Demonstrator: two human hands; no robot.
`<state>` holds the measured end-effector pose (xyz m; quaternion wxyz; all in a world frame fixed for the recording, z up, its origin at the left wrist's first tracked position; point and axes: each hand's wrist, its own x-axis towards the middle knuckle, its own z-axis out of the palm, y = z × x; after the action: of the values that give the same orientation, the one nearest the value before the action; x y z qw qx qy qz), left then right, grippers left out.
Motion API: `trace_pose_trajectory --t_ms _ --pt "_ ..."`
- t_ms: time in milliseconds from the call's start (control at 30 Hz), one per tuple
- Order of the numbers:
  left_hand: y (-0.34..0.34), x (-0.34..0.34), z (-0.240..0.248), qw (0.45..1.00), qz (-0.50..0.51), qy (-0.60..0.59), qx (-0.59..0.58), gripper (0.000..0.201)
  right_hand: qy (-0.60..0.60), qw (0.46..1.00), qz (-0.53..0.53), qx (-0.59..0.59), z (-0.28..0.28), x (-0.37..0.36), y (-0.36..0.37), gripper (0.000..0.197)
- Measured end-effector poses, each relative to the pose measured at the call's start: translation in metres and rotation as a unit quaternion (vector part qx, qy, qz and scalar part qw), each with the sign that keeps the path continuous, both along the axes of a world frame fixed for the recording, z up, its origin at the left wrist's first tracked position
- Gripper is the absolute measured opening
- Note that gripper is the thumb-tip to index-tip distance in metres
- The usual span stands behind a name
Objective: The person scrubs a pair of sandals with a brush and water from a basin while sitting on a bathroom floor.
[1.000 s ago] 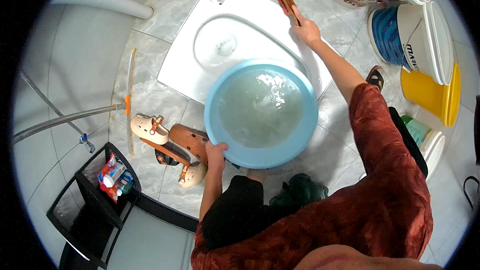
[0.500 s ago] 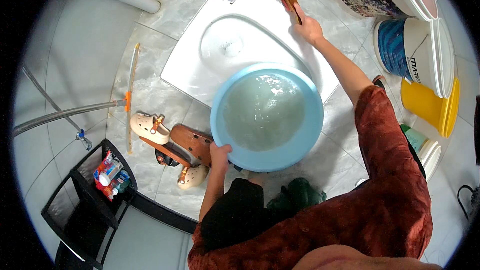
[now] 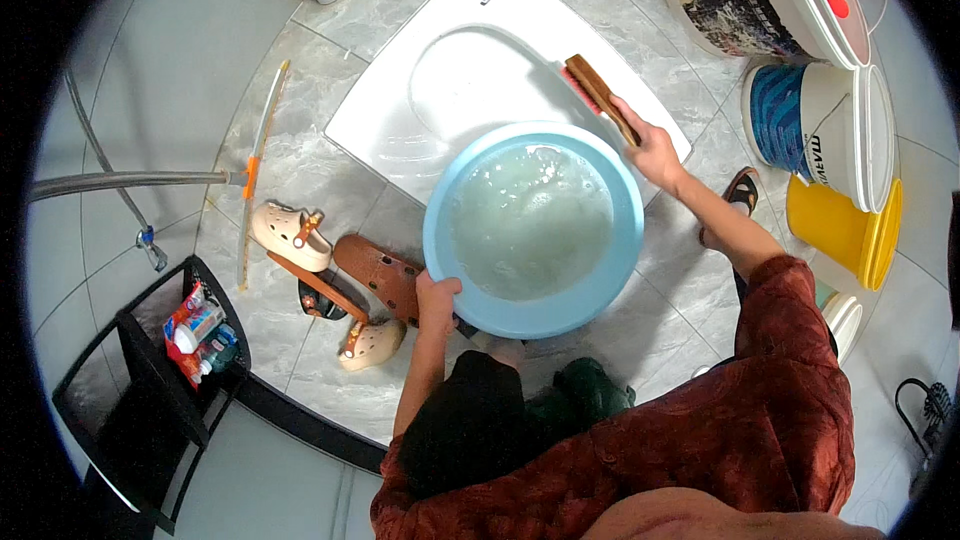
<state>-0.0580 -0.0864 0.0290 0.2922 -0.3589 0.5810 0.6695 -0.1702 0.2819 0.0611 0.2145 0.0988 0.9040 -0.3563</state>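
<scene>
A light-blue basin (image 3: 434, 210) of cloudy water stands at the middle, over the near edge of a white panel (image 3: 375, 105) with a curved groove. My left hand (image 3: 437, 302) grips the basin's near-left rim, thumb on top. In my right hand (image 3: 655, 152) is a scrub brush (image 3: 596, 92) with a wooden back and red bristles. The fingers wrap round its near end. The brush is over the right part of the panel, beyond the basin's far-right rim, with its bristles facing left. Whether they touch the panel I cannot tell.
Left of the basin lie cream clogs (image 3: 372, 344) and a brown clog (image 3: 375, 270), near an orange-fitted squeegee (image 3: 250, 178). A black rack (image 3: 150, 360) holds toiletries. Along the right stand white buckets (image 3: 815, 125) and a yellow bucket (image 3: 835, 235).
My right hand has drawn the scrub brush nearer, from the panel's far-right edge toward the basin. The left hand keeps its grip on the rim. The whole view has shifted slightly.
</scene>
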Motion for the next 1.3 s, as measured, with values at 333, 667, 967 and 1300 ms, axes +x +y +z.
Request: trace_pose_trajectory --t_ms 333,667,967,1300 --pt "-0.002 0.004 -0.012 1.0 0.006 0.03 -0.002 0.04 0.069 0.863 0.448 0.221 -0.034 0.071 -0.057 0.079" --pt "-0.001 0.005 -0.013 0.999 -0.013 0.03 -0.026 0.04 0.075 0.889 0.447 0.072 -0.003 0.056 -0.051 0.077" --pt "-0.005 0.006 -0.018 0.999 -0.017 0.026 -0.044 0.04 0.072 0.985 0.049 0.149 -0.022 -0.075 0.02 0.072" --pt "-0.002 0.003 -0.01 0.999 -0.013 0.011 -0.046 0.035 0.011 0.998 0.02 0.065 -0.039 -0.109 -0.018 0.07"
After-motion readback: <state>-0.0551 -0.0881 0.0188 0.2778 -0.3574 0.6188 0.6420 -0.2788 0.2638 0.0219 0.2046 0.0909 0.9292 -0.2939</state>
